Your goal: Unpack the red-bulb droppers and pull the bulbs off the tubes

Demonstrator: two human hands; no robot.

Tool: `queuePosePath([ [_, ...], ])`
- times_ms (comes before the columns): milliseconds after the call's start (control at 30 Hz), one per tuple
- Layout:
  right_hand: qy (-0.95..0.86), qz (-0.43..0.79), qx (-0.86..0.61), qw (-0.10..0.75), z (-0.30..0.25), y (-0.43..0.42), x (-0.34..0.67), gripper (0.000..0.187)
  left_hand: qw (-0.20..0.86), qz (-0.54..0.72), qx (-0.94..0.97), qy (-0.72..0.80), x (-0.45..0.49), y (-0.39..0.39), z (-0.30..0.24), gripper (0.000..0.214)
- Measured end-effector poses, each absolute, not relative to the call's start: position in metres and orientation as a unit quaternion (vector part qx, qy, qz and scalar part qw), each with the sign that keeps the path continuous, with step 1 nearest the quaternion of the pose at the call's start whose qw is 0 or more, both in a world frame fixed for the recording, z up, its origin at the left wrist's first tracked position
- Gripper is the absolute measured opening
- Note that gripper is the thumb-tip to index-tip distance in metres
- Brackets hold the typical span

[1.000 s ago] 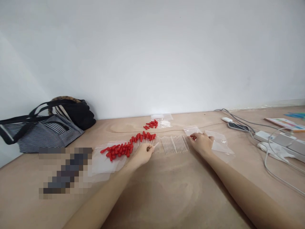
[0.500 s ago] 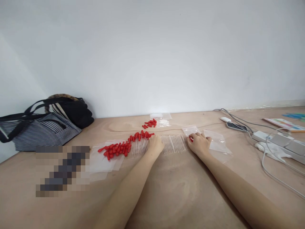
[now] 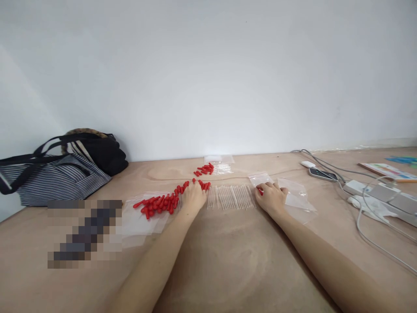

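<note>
On the wooden table [image 3: 228,261] my left hand [image 3: 193,198] lies palm down, fingers stretched over a row of red-capped droppers [image 3: 204,185]. A heap of loose red caps [image 3: 158,204] sits on a clear bag to its left. A row of bare clear tubes [image 3: 231,197] lies between my hands. My right hand [image 3: 271,197] rests at the right end of that row, fingers curled on a small clear bag [image 3: 260,178], with a bit of red showing at the fingertips. Whether it grips anything I cannot tell.
A striped bag [image 3: 48,178] with black straps stands at the back left. More red caps [image 3: 205,169] and a clear bag lie by the wall. At the right are a phone [image 3: 322,174], cables, a power strip [image 3: 384,193] and a booklet [image 3: 387,170].
My left hand held a tube between its fingertips, went right to the bare tubes, then came back left onto the red-capped row. My right hand has hardly moved.
</note>
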State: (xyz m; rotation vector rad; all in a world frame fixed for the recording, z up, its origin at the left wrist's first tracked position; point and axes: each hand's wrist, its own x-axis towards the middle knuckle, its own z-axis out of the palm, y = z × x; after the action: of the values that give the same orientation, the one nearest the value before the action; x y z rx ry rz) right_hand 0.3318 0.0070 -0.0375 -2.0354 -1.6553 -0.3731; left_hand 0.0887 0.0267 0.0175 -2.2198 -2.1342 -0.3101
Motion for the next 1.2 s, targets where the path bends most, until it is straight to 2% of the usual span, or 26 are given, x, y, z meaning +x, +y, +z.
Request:
queuePosePath([
  [367, -0.648, -0.205, -0.65, 0.34, -0.038, -0.004, 0.316, 0.026, 0.021, -0.056, -0.701, -0.71, 0.074, 0.039, 0.014, 0.025],
  [500, -0.712, -0.173, -0.551, 0.4, -0.034, -0.014, 0.304, 0.021, 0.033, -0.065, -0.751, -0.657, 0.068, 0.017, 0.025, 0.027],
  [600, -0.764, -0.155, -0.464, 0.42, -0.029, -0.026, 0.286, 0.019, 0.04, -0.071, -0.81, -0.581, 0.058, -0.012, 0.021, 0.02],
  [733, -0.822, -0.176, -0.356, 0.408, -0.026, -0.041, 0.258, 0.032, 0.138, -0.156, -0.887, -0.412, 0.046, -0.043, 0.002, 0.025],
  [833, -0.837, -0.206, -0.31, 0.401, -0.028, -0.045, 0.245, 0.018, 0.188, -0.224, -0.894, -0.34, 0.044, -0.052, -0.007, 0.03],
  [933, -0.833, -0.233, -0.304, 0.4, -0.03, -0.045, 0.241, 0.009, 0.202, -0.24, -0.894, -0.32, 0.045, -0.054, -0.007, 0.029],
  [1200, -0.825, -0.28, -0.293, 0.395, -0.027, -0.046, 0.248, 0.01, 0.172, -0.229, -0.89, -0.355, 0.051, -0.061, -0.002, 0.03],
])
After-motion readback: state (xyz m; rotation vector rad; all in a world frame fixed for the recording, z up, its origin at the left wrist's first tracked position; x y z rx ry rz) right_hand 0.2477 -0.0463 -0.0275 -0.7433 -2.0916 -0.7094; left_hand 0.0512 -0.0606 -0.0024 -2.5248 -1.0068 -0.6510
